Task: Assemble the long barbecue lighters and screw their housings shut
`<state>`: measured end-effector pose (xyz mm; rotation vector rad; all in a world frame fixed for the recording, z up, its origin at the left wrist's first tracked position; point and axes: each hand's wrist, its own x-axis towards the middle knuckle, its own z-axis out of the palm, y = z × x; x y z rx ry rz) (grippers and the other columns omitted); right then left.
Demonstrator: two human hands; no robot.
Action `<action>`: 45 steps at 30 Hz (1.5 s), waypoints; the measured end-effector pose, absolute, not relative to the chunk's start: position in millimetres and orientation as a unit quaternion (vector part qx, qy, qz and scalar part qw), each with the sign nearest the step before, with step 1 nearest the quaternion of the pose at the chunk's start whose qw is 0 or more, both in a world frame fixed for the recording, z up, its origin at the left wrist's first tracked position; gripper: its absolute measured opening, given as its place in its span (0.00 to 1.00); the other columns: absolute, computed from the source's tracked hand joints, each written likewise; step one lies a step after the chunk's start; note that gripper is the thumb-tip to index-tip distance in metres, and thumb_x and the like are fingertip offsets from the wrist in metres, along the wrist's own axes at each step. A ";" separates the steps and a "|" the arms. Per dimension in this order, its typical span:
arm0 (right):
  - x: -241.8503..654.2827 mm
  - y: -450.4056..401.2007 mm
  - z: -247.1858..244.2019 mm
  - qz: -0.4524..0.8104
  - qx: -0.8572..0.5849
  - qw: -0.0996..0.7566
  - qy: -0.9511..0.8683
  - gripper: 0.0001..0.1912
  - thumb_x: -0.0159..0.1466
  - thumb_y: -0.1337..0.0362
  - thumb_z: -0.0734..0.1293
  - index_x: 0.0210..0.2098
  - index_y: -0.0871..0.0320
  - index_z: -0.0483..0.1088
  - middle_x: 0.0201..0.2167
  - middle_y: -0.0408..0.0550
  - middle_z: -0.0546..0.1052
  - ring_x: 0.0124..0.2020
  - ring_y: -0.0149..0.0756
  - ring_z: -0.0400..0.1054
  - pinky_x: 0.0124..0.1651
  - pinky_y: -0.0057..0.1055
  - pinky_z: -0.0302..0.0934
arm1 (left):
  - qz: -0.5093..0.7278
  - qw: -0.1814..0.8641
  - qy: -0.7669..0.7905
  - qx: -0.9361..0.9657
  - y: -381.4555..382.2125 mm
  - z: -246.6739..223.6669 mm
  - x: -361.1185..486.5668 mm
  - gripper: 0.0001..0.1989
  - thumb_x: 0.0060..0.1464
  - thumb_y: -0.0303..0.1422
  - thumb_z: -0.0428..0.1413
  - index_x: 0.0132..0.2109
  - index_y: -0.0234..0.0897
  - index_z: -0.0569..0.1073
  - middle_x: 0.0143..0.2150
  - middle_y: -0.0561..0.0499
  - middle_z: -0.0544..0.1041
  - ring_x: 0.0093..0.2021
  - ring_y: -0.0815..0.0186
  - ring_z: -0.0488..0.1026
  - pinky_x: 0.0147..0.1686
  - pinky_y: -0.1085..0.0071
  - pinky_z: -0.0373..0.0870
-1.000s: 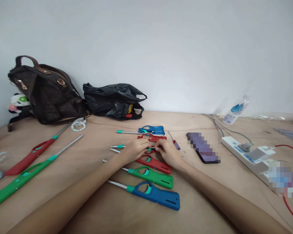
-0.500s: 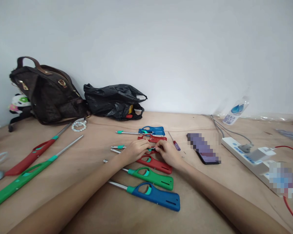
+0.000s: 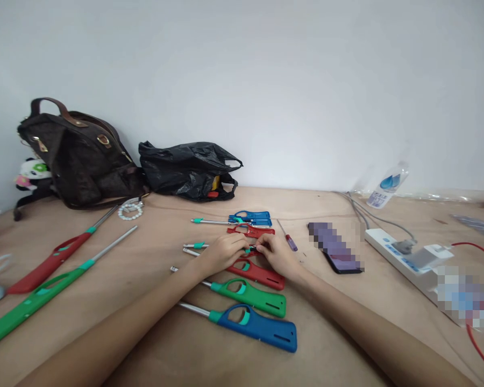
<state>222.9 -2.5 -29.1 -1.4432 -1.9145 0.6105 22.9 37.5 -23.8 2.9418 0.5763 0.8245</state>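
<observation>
My left hand (image 3: 225,251) is closed over an opened long-necked lighter (image 3: 193,245), whose metal tube and teal collar stick out to the left. Facing it, my right hand (image 3: 277,254) pinches a small lighter part (image 3: 251,249) at the same spot; the fingertips hide most of it. Just beyond lies an empty red half shell (image 3: 256,231), and behind that an opened blue lighter (image 3: 255,219) with its insides showing. Nearer me lie whole lighters side by side: a red one (image 3: 262,273), a green one (image 3: 262,300) and a blue one (image 3: 266,329).
Right of the hands are a small screwdriver (image 3: 291,242), a phone (image 3: 339,252) and a white power strip (image 3: 403,260) with cables. A bottle (image 3: 388,185) leans by the wall. At left lie longer red (image 3: 50,263) and green (image 3: 36,301) lighters, a bracelet (image 3: 130,210), a backpack (image 3: 84,161) and a black bag (image 3: 181,169).
The view has shifted very slightly. Both hands stay at the same lighter, with only tiny finger movement.
</observation>
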 end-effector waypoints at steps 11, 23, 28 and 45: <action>222.5 -6.0 -28.2 0.219 -0.544 0.332 -0.739 0.07 0.62 0.72 0.61 0.30 0.58 0.67 0.30 0.46 0.74 0.34 0.36 0.67 0.38 0.31 0.58 | 0.270 -0.008 0.148 0.951 36.1 -22.2 24.4 0.11 0.63 0.23 0.45 0.40 0.33 0.71 0.38 0.46 0.75 0.39 0.64 0.72 0.42 0.70 0.69; 222.3 -8.8 -27.4 0.132 -0.522 0.339 -0.771 0.08 0.62 0.74 0.60 0.28 0.56 0.64 0.30 0.47 0.72 0.35 0.38 0.64 0.39 0.33 0.57 | 0.248 0.023 0.176 0.952 36.3 -21.5 28.8 0.10 0.63 0.23 0.44 0.44 0.33 0.70 0.44 0.44 0.72 0.47 0.62 0.70 0.48 0.67 0.67; 222.2 -10.0 -26.9 0.112 -0.514 0.326 -0.786 0.08 0.62 0.74 0.60 0.29 0.56 0.64 0.32 0.49 0.72 0.36 0.40 0.63 0.40 0.34 0.56 | 0.240 0.038 0.194 0.951 36.1 -20.2 29.5 0.11 0.61 0.21 0.44 0.43 0.33 0.70 0.44 0.44 0.72 0.46 0.62 0.70 0.47 0.67 0.67; 221.1 -9.5 -27.1 0.084 -0.520 0.302 -0.794 0.08 0.62 0.74 0.60 0.29 0.57 0.65 0.32 0.50 0.73 0.37 0.42 0.63 0.41 0.36 0.56 | 0.231 0.059 0.200 0.950 37.0 -16.8 31.6 0.14 0.54 0.17 0.47 0.44 0.34 0.70 0.46 0.45 0.72 0.49 0.61 0.69 0.49 0.67 0.68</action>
